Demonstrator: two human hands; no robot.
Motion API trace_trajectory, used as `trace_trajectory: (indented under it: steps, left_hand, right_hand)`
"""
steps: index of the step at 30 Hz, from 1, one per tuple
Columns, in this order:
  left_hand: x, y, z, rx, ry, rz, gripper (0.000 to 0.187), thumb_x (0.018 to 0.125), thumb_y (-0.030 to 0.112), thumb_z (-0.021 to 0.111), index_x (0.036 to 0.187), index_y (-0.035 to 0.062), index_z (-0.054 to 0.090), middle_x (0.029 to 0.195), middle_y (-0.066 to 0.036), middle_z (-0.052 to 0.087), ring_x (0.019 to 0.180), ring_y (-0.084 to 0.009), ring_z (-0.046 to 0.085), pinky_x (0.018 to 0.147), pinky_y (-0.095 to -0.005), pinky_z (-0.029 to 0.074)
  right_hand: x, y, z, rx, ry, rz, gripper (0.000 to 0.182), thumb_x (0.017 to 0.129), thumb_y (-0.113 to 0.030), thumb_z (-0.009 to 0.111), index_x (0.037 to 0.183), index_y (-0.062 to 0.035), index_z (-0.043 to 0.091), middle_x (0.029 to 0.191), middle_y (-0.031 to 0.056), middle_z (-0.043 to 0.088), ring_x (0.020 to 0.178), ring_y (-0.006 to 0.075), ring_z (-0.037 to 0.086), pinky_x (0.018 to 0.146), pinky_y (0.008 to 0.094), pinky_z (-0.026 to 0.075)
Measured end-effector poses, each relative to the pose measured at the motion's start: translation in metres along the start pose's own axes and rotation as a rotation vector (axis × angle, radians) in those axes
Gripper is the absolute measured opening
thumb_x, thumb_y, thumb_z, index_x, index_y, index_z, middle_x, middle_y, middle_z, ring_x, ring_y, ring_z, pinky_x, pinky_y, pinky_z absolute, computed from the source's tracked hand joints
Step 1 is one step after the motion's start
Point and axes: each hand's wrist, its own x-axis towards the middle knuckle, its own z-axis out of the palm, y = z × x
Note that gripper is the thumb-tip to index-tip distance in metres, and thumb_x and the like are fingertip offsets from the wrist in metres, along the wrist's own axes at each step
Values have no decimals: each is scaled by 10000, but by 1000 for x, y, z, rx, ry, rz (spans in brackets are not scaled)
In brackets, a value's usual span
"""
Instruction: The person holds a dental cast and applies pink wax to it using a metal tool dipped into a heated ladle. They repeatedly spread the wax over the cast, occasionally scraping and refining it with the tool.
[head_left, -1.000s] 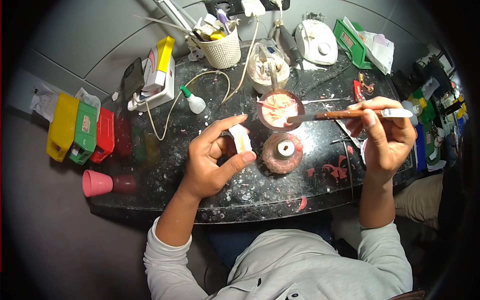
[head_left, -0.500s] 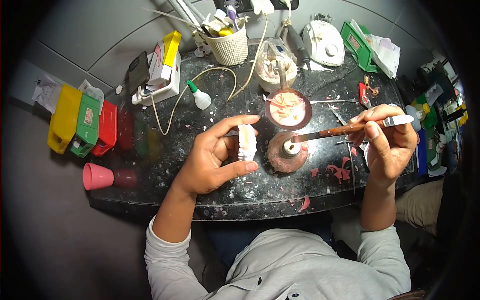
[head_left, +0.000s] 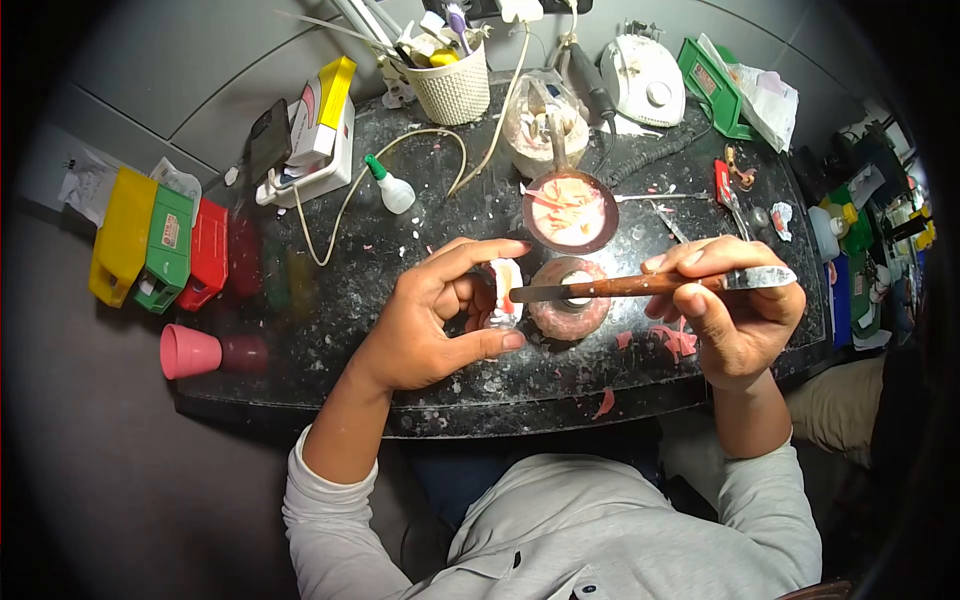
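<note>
The left hand [head_left: 425, 332] pinches a white cast [head_left: 508, 275], a pan [head_left: 612, 221] at its one o'clock, while the right hand [head_left: 742, 322] grips a knife [head_left: 632, 286] pointing in from three o'clock.

Light pooled mid-frame inside a black, rounded border.
Glare whitened the glossy worktop [head_left: 310, 350] near its centre; the grey wall [head_left: 200, 50] bowed, and clutter [head_left: 866, 222] at far right looked dim, perhaps out of focus.
</note>
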Motion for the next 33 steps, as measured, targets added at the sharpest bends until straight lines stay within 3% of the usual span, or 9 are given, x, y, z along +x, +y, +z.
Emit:
trace_trajectory:
  steps: [6,9,11,15,17,18,23,28,33]
  left_hand:
    - [0,-3,0,-4,-3,-6,708,721,-85,823,1358,-69,514,1185,-79,539,1085,-156,602,928,-290,517]
    - [1,-5,0,17,-36,48,695,764,-58,814,1384,-51,501,1202,-50,522,1055,-118,618,834,-238,505]
    - [1,-6,1,18,-26,71,696,763,-54,819,1383,-52,502,1197,-47,525,1050,-114,618,828,-238,507]
    - [1,-3,1,21,-30,57,696,764,-48,822,1382,-52,502,1187,-44,526,1048,-111,617,840,-240,507]
    - [0,-3,1,-1,-7,4,710,716,-106,814,1359,-73,512,1240,-88,530,1116,-168,601,953,-294,506]
    - [0,-3,1,-2,-7,3,710,716,-106,814,1359,-73,512,1240,-88,530,1116,-168,601,953,-294,506]
    - [-1,-2,3,-23,14,-4,758,716,-87,815,1393,-58,474,1219,-128,575,1087,-168,613,907,-296,517]
    - [1,-2,0,-116,67,41,688,764,-74,775,1362,-52,437,1180,-145,598,1008,-131,614,818,-247,506]
    - [0,4,-5,-65,44,-15,534,796,140,696,1247,-89,524,1069,-191,666,882,-136,627,728,-257,516]
  right_hand:
    - [-1,1,1,-25,-2,31,199,832,134,697,1021,136,635,978,228,680,890,293,720,695,310,618]
    - [-1,2,2,15,-1,41,192,837,128,697,1018,142,634,981,229,681,891,280,719,704,303,616]
    - [0,4,2,-140,-24,-25,191,920,-21,677,1040,96,585,920,269,686,667,217,703,533,257,573]
    - [1,2,2,-138,-28,-16,196,922,-26,678,1043,96,583,916,267,685,664,215,701,535,255,570]
    - [-2,0,2,-32,9,59,211,842,123,697,1040,143,628,992,229,684,875,255,720,724,290,612]
    - [-2,0,2,-32,9,59,211,842,123,697,1040,143,628,992,229,684,875,255,720,724,290,612]
    - [3,-1,-2,-32,33,23,174,884,68,678,1038,125,619,940,219,702,776,202,709,645,258,584]
    - [16,-1,-23,-207,247,-53,106,938,3,619,1023,67,613,881,180,701,633,142,652,532,215,499]
    - [15,1,-20,-311,225,-41,88,933,28,614,1010,71,609,905,193,695,624,147,642,526,217,486]
